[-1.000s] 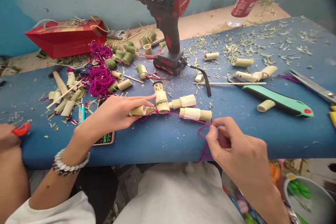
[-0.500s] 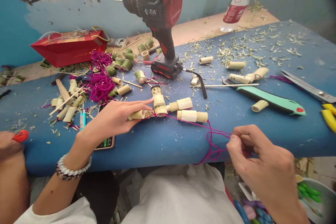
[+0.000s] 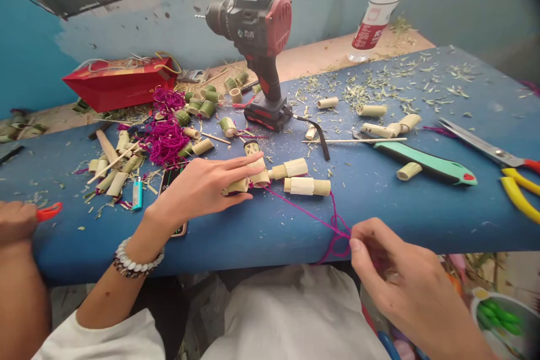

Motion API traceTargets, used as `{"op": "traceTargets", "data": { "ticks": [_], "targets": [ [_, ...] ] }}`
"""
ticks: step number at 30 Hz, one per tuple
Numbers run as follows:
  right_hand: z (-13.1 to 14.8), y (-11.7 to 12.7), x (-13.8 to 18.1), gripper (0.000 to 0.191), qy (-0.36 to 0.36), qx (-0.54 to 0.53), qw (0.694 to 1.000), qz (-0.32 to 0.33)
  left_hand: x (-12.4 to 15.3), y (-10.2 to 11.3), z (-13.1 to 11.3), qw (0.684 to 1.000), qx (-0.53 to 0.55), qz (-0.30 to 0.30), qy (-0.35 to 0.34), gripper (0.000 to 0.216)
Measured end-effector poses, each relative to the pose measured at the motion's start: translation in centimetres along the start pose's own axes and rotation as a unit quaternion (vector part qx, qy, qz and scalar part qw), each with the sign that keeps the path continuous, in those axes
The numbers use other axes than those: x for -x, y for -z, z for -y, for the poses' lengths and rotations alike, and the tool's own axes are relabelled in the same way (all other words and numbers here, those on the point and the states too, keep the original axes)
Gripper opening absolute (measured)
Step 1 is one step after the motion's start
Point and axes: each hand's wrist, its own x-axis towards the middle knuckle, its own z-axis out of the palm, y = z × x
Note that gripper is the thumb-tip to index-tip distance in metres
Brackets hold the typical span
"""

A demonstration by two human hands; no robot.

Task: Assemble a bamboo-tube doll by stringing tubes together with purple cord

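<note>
R hand (image 3: pixel 407 284) further left than before, pinching magenta cord (image 3: pixel 307 212).

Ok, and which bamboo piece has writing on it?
The bamboo tube under the left hand. It has dark writing near its top end; the other bamboo pieces beside it look plain.

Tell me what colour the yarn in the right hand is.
Magenta: the yarn shows best in the head view, running down to the right hand.

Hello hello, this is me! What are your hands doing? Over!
Left hand pressing bamboo tube. Right hand pinching pink string. Drill stands farther back, not touching them.
</note>
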Motion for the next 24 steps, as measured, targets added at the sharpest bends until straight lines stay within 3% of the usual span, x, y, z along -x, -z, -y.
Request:
{"op": "traceTargets", "data": {
  "ticks": [7,14,24],
  "targets": [
    [0.7,-0.6,1.6,0.026,0.031,-0.009,0.998,0.058,-0.6,-2.0,0.6,0.999,0.019,-0.03,-0.005,0.028],
    [-1.1,0.7,2.7,0.023,0.031,0.042,0.998,0.019,-0.6,-2.3,0.9,0.998,0.028,-0.052,-0.026,0.026],
    [-2.1,0.4,3.5,0.022,0.037,0.053,0.998,0.003,-0.6,-2.6,1.3,0.996,0.035,-0.069,-0.042,0.02]
  ]
}}
